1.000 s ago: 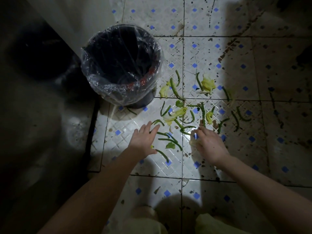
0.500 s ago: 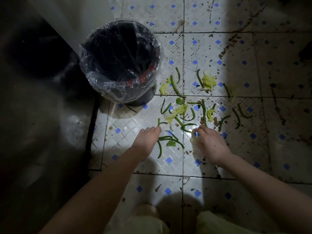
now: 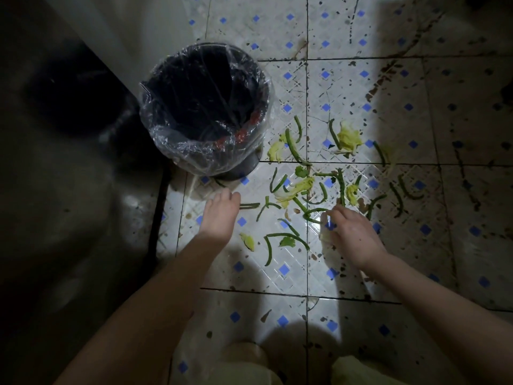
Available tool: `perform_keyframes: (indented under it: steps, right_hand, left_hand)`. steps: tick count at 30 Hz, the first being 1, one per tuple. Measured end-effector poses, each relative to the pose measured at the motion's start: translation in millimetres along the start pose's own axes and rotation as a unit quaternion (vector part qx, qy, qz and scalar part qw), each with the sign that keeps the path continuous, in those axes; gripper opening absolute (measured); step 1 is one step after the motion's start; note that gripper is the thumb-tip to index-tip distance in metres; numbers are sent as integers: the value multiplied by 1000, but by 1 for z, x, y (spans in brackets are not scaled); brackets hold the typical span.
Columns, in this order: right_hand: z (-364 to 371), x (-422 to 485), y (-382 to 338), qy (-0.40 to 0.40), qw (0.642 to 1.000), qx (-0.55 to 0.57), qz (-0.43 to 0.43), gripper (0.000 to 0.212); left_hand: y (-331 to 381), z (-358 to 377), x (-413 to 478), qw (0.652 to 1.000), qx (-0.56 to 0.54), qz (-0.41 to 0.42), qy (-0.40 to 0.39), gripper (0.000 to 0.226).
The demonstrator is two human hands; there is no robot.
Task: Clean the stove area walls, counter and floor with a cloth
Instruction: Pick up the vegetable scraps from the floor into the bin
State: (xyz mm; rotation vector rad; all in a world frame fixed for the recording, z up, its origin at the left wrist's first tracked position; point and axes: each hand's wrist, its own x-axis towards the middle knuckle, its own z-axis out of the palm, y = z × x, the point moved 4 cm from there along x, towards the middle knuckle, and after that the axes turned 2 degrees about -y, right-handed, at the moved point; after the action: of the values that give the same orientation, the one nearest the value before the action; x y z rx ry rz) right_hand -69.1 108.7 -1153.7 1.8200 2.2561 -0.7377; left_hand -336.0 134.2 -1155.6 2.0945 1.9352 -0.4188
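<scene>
Cloth (image 3: 324, 231) (a pale wad, too dim to be sure of) sits on the floor (image 3: 261, 276) to the right of the bin (image 3: 194, 154), pinched under the curled fingers of the right hand (image 3: 352, 234). Just in front of the bin the left hand (image 3: 220, 215) lies flat, fingers straight and together. Bean scraps (image 3: 291, 147) and leaf bits (image 3: 349, 137) scatter rightward from the bin. Wiping over them would likely smear them into the spotted grime. A careless sweep might push pieces under the bin, and those farthest from it lie in shadow, easily missed.
</scene>
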Motion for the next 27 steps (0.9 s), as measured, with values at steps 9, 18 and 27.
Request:
perform_keyframes:
  steps: [9, 18, 27]
  right_hand:
    - [5, 8, -8, 0, 1000, 17, -21, 43]
    - [8, 4, -3, 4, 1000, 22, -9, 45]
    - [8, 4, -3, 6, 1000, 8, -12, 44]
  left_hand:
    - [-14, -2, 24, 997, 34, -8, -69, 61]
    - [-10, 2, 26, 990, 132, 19, -41, 63]
    - [-17, -4, 30, 995, 79, 15, -64, 72]
